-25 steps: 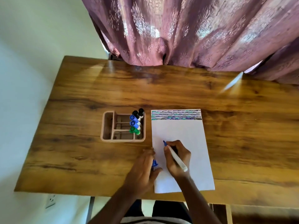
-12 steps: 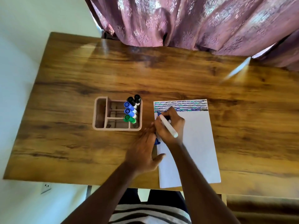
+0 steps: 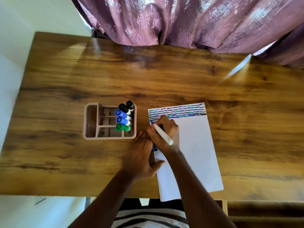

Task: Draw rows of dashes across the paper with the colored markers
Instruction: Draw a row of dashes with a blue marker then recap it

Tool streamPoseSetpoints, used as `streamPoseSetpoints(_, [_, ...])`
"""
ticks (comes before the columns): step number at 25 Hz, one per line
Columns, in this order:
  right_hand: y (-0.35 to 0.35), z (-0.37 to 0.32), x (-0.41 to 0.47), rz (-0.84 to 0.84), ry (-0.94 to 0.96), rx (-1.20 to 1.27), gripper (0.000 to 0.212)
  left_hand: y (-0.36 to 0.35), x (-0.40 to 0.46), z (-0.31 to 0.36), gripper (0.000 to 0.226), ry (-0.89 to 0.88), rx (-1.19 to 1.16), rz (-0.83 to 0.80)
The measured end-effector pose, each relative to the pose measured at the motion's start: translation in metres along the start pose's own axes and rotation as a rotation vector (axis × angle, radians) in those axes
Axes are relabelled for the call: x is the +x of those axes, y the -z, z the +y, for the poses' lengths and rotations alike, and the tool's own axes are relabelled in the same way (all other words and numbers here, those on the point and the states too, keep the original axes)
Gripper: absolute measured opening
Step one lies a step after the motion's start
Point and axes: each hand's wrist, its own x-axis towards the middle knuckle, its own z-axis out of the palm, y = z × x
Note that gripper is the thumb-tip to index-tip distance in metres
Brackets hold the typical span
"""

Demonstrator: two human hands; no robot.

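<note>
A white sheet of paper (image 3: pixel 195 145) lies on the wooden table (image 3: pixel 148 76), with several rows of blue, green and black dashes (image 3: pixel 179 111) along its top edge. My right hand (image 3: pixel 164 134) grips a white marker with a blue tip (image 3: pixel 162 133); the tip touches the paper's left edge just under the drawn rows. My left hand (image 3: pixel 141 158) rests on the table at the paper's left edge, its thumb on the sheet, with a blue cap (image 3: pixel 154 148) held in its fingers.
A pink plastic organizer (image 3: pixel 92 122) stands left of the paper, holding blue, green and black capped markers (image 3: pixel 122 117). A purple curtain (image 3: pixel 189 22) hangs behind the table's far edge. The paper's bottom edge overhangs the table's near edge.
My right hand has carried the marker up from the paper's lower middle to the left edge under the dashed rows. My left hand followed up alongside. The view has shifted.
</note>
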Motion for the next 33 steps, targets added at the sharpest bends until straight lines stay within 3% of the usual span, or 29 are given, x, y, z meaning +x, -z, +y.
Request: streamPoseSetpoints(33, [-0.0053,0.0011,-0.0031,-0.044,-0.125,-0.048,0.028,0.0005,-0.0015,0.0012,0.083,0.058,-0.001,-0.064])
